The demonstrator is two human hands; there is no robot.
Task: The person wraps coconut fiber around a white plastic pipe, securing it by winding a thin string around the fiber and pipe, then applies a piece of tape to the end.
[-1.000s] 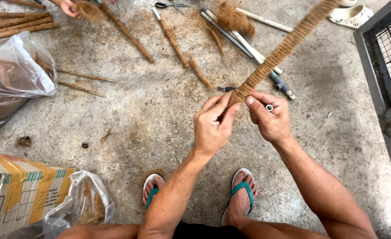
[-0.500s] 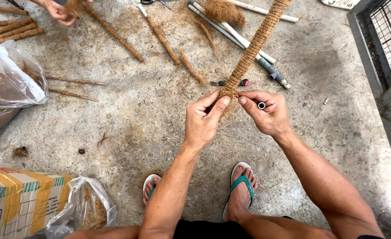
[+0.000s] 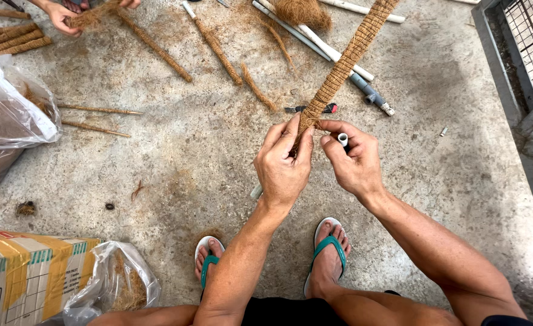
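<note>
My left hand (image 3: pixel 283 166) grips the near end of a long pole wrapped in brown coir fibre (image 3: pixel 346 59), which slants up and away to the right. A bare white pipe end (image 3: pixel 256 191) sticks out below that hand. My right hand (image 3: pixel 354 162) pinches the fibre wrap right beside the left thumb and also holds a small white tube-shaped spool (image 3: pixel 342 139) between its fingers. Both hands are above the concrete floor, in front of my feet in green sandals (image 3: pixel 327 249).
Several coir-wrapped sticks (image 3: pixel 154 46) and white pipes (image 3: pixel 314 41) lie on the floor ahead, with a small cutter (image 3: pixel 311 109). Another person's hand (image 3: pixel 61 15) works fibre at top left. Plastic bags (image 3: pixel 9 115), a cardboard box (image 3: pixel 31 271) sit left; a metal cage (image 3: pixel 529 54) stands right.
The view has shifted slightly and my hands sit a little lower in it. My right hand has closed in on the wrap next to the left thumb; the pole stays held.
</note>
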